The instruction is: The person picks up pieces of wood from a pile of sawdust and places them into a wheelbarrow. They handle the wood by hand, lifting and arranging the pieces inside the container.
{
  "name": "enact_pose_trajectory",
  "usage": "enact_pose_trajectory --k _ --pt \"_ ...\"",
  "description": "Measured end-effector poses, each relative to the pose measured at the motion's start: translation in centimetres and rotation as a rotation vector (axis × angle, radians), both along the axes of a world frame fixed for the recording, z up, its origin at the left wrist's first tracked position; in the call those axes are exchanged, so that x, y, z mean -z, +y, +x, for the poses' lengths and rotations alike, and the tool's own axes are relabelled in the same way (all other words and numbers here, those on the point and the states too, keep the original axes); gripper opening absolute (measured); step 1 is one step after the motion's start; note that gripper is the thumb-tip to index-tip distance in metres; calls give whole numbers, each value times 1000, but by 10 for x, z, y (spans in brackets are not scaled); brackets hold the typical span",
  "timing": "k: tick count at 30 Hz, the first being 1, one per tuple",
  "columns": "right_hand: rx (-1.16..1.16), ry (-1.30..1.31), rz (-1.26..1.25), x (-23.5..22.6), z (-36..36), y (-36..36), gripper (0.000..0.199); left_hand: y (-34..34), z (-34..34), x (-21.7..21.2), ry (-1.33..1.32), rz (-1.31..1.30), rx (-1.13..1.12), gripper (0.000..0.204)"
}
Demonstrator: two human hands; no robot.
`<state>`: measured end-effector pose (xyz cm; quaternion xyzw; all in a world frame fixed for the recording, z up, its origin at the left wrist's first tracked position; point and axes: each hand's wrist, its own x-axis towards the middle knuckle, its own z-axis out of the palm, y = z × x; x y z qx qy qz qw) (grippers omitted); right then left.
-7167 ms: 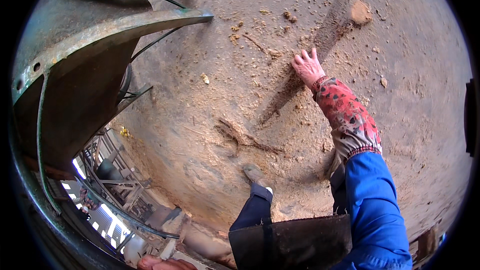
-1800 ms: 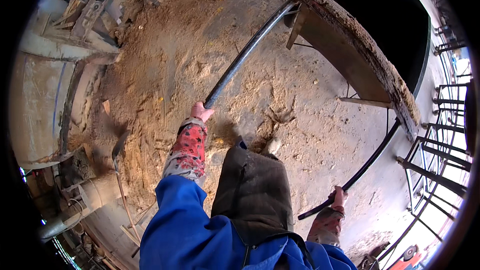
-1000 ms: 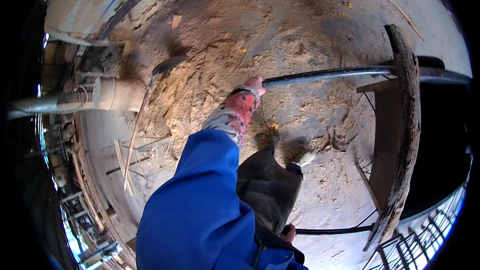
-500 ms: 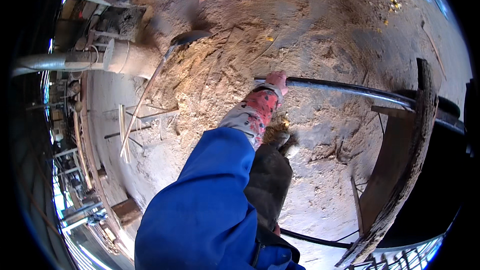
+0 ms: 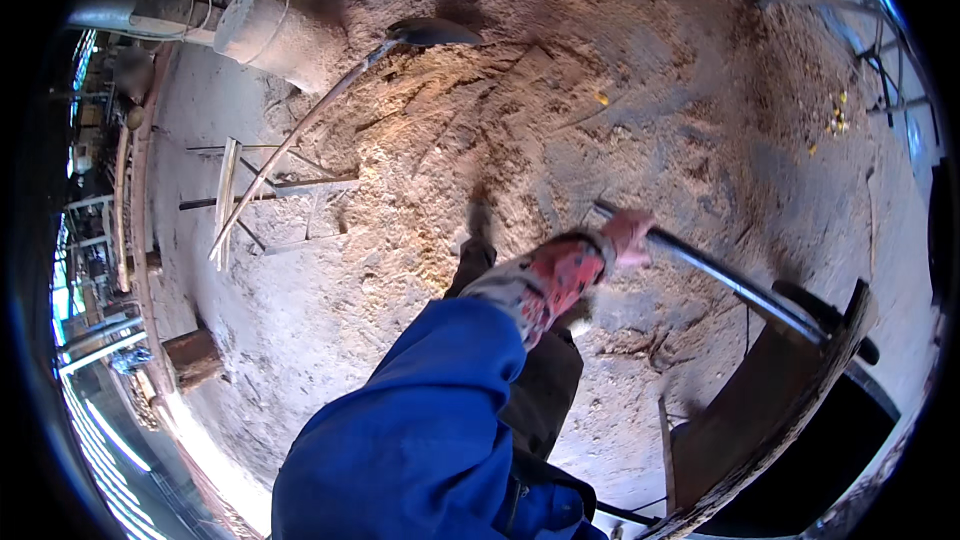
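At lower right we see the handcart [image 5: 735,425], tilted across the view, with a rough, weathered board [image 5: 800,425] along its near edge and a black bed [image 5: 800,470] behind it; from its upper side a round metal handle [image 5: 722,286] runs up and left toward the middle of the floor, and the left hand [image 5: 628,237] has its fingers closed around this bar near the free end, a short stub showing past the grip; lower down we make out part of a second, dark handle [image 5: 625,513], which passes out of sight beside the body; the right hand is out of view, so we cannot tell how far open it is or what it has hold of; the left arm reaches over a dark apron [image 5: 540,405], in a blue sleeve [image 5: 400,390] with a red patterned cuff [image 5: 562,278]; around the feet we see brown crumbs [image 5: 430,175] spread over the floor; well apart, at upper left, a shovel [image 5: 435,33] has its dark blade on them, its long shaft slanting down across pale strips [image 5: 228,202]; near it we see a pale cylinder [image 5: 275,37], and farther down a brown block [image 5: 194,358]; yellow bits [image 5: 838,122] lie at far right.
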<state>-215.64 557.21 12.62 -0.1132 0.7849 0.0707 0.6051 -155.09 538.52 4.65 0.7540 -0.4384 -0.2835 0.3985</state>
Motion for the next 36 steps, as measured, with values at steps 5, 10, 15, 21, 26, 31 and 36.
enact_pose_trajectory --k 5,10,15,21,26,31,36 --pt "-293 -41 -143 -18 140 -25 25 124 29 -7 230 -3 -95 73" --pt "-542 -194 -329 -42 341 -65 25 278 95 -1 474 185 -341 64" --pt "-810 -388 -413 -44 476 -76 27 369 168 20 332 282 -683 52" --pt "-1067 -423 -358 -27 574 -90 29 441 259 16 287 400 -849 59" --pt "-1133 -517 -319 16 657 -110 32 486 311 0 260 541 -970 64" --pt "-1266 -467 -321 40 717 -135 30 533 338 34 161 600 -1075 66" --pt "-1252 -399 -335 50 762 -154 24 568 404 47 -59 655 -1088 60"
